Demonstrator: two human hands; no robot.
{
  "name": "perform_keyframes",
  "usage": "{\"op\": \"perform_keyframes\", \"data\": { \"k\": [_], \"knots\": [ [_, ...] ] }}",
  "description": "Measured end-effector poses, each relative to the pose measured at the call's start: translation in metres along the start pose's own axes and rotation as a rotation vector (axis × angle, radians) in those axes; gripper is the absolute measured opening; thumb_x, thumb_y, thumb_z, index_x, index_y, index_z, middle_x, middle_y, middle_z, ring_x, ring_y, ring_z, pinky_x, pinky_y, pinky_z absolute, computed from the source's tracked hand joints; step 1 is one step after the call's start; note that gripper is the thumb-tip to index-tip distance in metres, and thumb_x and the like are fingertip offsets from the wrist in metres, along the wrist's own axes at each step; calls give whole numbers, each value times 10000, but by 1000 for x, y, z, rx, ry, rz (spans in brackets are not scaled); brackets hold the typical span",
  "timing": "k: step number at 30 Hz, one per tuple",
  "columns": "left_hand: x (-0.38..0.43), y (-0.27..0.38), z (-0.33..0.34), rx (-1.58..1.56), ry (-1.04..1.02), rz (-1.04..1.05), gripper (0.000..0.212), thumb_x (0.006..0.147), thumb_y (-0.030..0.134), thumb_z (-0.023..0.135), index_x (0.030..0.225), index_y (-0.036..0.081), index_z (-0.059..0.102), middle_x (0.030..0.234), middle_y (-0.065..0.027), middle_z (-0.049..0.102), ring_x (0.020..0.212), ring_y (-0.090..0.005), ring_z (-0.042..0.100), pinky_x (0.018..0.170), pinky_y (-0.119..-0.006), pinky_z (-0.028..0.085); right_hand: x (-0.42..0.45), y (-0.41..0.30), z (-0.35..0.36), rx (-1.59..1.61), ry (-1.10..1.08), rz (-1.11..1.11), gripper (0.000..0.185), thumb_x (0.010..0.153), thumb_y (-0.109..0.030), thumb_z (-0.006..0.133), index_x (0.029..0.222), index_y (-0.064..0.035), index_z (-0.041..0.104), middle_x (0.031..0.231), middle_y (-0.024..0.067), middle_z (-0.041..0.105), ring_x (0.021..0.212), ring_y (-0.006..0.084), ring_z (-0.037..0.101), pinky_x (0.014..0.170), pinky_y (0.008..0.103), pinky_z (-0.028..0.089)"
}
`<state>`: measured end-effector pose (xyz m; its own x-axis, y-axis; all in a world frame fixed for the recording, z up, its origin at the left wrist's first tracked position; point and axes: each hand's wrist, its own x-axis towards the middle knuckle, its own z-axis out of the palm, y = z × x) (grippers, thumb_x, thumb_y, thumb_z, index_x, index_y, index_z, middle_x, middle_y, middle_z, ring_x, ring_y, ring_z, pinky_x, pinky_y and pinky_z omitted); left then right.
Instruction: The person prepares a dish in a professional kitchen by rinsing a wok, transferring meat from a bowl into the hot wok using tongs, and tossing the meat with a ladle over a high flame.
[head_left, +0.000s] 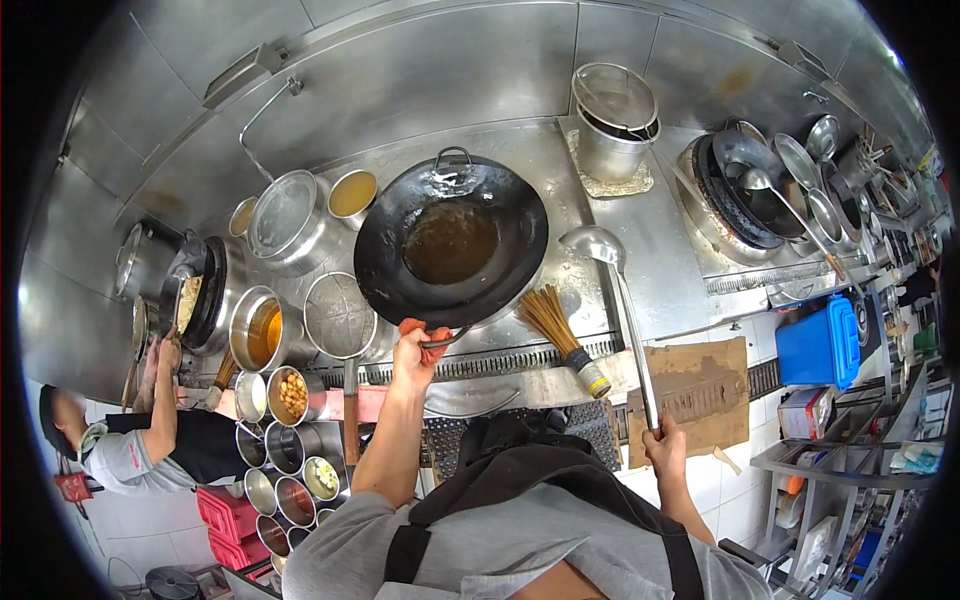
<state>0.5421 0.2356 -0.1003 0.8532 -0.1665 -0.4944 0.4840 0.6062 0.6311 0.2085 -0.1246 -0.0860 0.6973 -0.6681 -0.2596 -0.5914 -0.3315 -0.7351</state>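
A large black wok stands before me on the stainless steel range, with dark brown liquid pooled in its bottom. My left hand grips its near loop handle through a folded red cloth. Off to the right, my right hand is closed around the end of a long-handled steel ladle. The ladle's bowl hangs to the right of the wok, apart from it. A bamboo wok brush lies at the range's front edge between wok and ladle.
A mesh strainer rests left of the wok, beside a pot of orange liquid and several steel ingredient tins. Another person works at a wok on the far left. A steel pot topped by a strainer stands at the back right.
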Motion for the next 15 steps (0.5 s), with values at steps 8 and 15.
{"op": "perform_keyframes", "data": {
  "k": [8, 15],
  "knots": [
    [-22, -8, 86, 8, -41, -58, 353, 681, -22, 490, 1000, 121, 441, 926, -176, 601, 765, -331, 676, 501, -357, 500, 24, -27, -81, -148, 127, -304, 258, 715, -64, 628, 967, -10, 622, 606, 168, 562, 546, 310, 592, 558, 386, 482],
    [1, -14, 196, 49, -251, -170, 350, 690, 21, 491, 1023, 118, 446, 906, -204, 645, 754, -310, 675, 534, -355, 481, 61, -28, -170, -307, 288, -455, 291, 696, -46, 618, 987, -40, 619, 677, 175, 598, 585, 340, 609, 570, 410, 489]
  ]
}}
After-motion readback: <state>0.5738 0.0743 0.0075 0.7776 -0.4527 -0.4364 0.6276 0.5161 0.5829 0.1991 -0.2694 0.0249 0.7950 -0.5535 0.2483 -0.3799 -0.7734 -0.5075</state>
